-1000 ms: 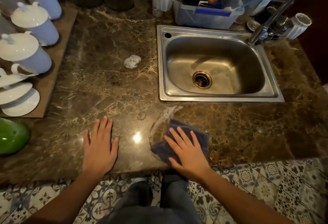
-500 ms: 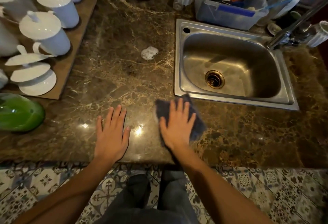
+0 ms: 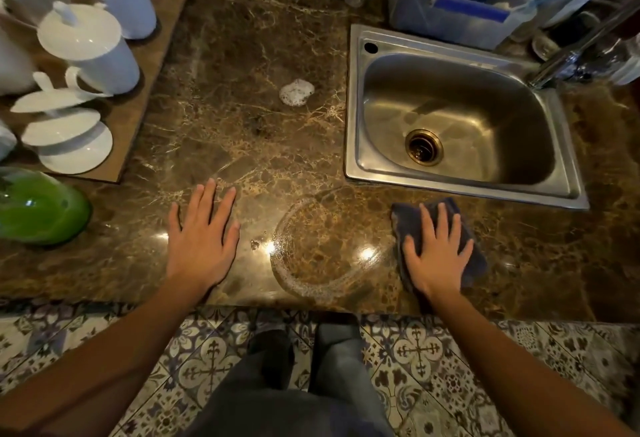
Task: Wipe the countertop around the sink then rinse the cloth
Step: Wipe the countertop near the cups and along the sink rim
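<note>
My right hand [image 3: 435, 253] presses flat on a dark blue cloth [image 3: 405, 220] on the brown marble countertop [image 3: 242, 145], just in front of the steel sink [image 3: 356, 97]. The cloth sticks out beyond my fingers and on both sides of my palm. My left hand [image 3: 202, 237] rests flat and spread on the counter to the left, holding nothing. Between my hands a curved wet soapy streak [image 3: 304, 284] shines on the stone. A blob of white foam [image 3: 296, 92] lies left of the sink. The faucet [image 3: 585, 41] reaches in from the right rear.
White lidded jugs [image 3: 93, 45] and stacked lids [image 3: 69, 138] stand on a brown board at the left. A green bowl [image 3: 41, 208] sits near the front left edge. A clear plastic bin [image 3: 457, 17] of utensils stands behind the sink. Patterned floor tiles lie below the counter edge.
My right hand has slid the cloth to the right along the counter in front of the sink, leaving a curved wet trail. My left hand has stayed flat in place.
</note>
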The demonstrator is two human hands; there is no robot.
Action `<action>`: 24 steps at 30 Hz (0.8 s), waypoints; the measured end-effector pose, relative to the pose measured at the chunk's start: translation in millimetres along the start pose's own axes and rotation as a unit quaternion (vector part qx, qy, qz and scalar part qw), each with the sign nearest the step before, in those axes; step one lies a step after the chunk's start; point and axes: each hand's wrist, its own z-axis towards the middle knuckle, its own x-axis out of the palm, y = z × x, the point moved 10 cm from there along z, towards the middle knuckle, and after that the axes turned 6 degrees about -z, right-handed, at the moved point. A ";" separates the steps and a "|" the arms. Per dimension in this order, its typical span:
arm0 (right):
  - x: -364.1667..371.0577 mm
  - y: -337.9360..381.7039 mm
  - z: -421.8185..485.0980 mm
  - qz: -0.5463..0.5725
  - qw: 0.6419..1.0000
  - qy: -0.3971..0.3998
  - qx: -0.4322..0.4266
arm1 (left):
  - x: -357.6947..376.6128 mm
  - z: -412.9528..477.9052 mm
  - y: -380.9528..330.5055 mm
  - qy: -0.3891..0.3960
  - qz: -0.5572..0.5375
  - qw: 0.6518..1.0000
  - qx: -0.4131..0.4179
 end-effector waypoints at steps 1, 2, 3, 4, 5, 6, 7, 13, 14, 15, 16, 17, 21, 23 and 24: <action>-0.5 3.8 4.6 0.019 0.998 0.001 0.054 | 0.2 0.5 0.1 0.001 0.001 1.000 0.002; -1.1 15.0 6.5 0.034 0.995 0.004 0.091 | 0.6 0.4 0.4 0.001 0.004 1.000 0.003; -1.9 34.8 6.0 0.036 0.995 0.008 0.095 | 1.1 0.3 0.9 0.001 0.006 1.000 0.003; -2.6 62.1 2.3 0.026 0.997 0.011 0.066 | 1.4 0.4 1.4 0.001 0.006 1.000 0.002; -2.4 94.8 -5.6 0.013 1.000 0.013 0.014 | 1.6 1.0 1.6 0.000 0.005 1.000 0.002; -0.3 129.2 -18.7 0.002 0.999 0.014 -0.049 | 2.1 1.3 1.9 -0.001 0.002 1.000 0.001; 3.5 162.8 -36.1 -0.006 0.993 0.014 -0.117 | 2.4 1.4 2.5 -0.002 -0.001 1.000 -0.002; 26.9 188.3 -113.3 -0.058 0.898 0.024 -0.435 | -0.5 0.1 5.5 -0.005 -0.018 1.000 -0.009; 25.3 167.5 -107.8 -0.065 0.893 0.018 -0.445 | -0.9 -0.2 5.4 -0.006 -0.020 1.000 -0.009; 22.6 144.5 -96.5 -0.066 0.900 0.013 -0.430 | -1.1 -0.5 5.1 -0.007 -0.020 1.000 -0.008; 20.4 120.8 -80.9 -0.064 0.916 0.014 -0.395 | -1.5 -0.8 4.7 -0.008 -0.020 1.000 -0.008; 17.3 97.8 -63.6 -0.059 0.937 0.016 -0.344 | -1.9 -0.9 4.3 -0.008 -0.020 1.000 -0.008; 0.6 43.1 -11.6 -0.004 0.996 -0.009 -0.084 | -3.7 -0.3 3.0 -0.007 -0.027 1.000 -0.010; 0.1 49.9 -4.1 0.029 0.999 0.001 0.028 | -4.2 -0.6 2.4 -0.007 -0.027 1.000 -0.008; 1.2 63.1 -4.8 0.036 0.998 0.010 0.048 | -4.4 -0.9 2.1 -0.008 -0.026 1.000 -0.008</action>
